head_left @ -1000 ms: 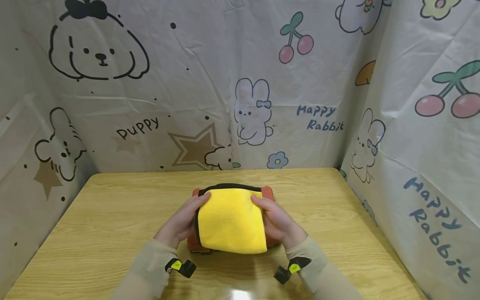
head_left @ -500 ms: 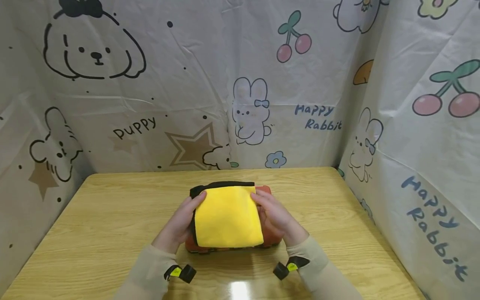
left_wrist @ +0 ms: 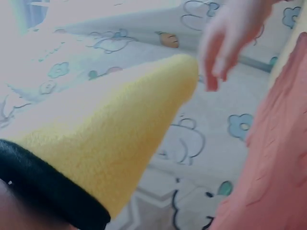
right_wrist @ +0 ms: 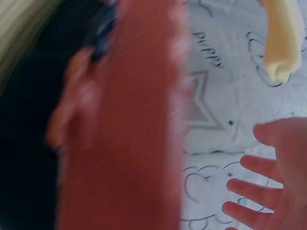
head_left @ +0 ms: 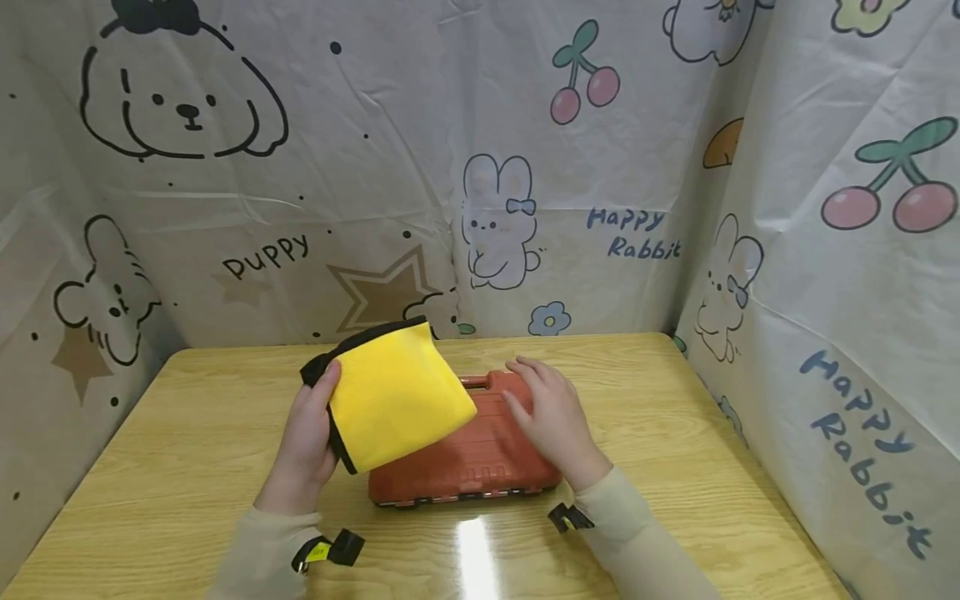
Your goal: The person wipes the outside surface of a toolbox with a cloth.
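A wood-grained table (head_left: 217, 408) (yellowish, glossy) carries a red case (head_left: 480, 454) — lying flat.

The yellow cloth (head_left: 397, 392) hides the fingers of the left grip (head_left: 302, 442) behind it and the far left part of the red case (head_left: 480, 450), whose handle (head_left: 474, 382) shows only partly, while the right-wrist view blurs the case and crops its ends.

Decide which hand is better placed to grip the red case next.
Probably the right hand: it's free and near the red case, while the left hand grips the yellow cloth.
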`<state>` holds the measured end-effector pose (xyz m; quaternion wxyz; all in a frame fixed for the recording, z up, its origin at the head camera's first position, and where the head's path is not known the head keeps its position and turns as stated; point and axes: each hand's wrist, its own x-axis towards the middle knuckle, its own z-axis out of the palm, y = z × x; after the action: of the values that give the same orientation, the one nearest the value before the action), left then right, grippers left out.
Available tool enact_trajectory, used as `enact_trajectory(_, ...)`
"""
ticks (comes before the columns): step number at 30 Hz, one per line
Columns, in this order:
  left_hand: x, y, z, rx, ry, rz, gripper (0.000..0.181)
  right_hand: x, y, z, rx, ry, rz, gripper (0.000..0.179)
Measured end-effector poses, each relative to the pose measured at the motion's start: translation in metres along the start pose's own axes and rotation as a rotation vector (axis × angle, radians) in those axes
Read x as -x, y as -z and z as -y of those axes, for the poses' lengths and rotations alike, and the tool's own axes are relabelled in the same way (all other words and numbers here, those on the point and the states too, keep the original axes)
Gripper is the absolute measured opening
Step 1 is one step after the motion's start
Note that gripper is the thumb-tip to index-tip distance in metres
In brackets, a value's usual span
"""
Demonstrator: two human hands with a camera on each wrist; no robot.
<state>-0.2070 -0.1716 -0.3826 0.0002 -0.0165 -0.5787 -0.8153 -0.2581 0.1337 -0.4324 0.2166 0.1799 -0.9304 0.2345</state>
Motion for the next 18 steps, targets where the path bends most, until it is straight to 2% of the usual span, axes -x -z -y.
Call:
enact_trajectory(4,0.005,0.009,-0.011,0.016,-0.007,-0.067,0.034,0.0,-0.01,-0.012,0.037,-0.02,0.078,0.05)
enact_trajectory(10,0.007,0.023,-0.02,0.028,0.007,-0.151,0.033,-0.001,-0.024,-0.03,-0.084,-0.153,0.204,0.052)
enact_trajectory(14,0.006,0.031,-0.021,0.041,0.047,-0.239,0.033,-0.001,-0.031,-0.038,-0.203,-0.224,0.202,0.052)
enact_trajectory(18,0.005,0.039,-0.02,0.043,0.09,-0.295,0.035,-0.003,-0.039,-0.047,-0.285,-0.287,0.169,0.056)
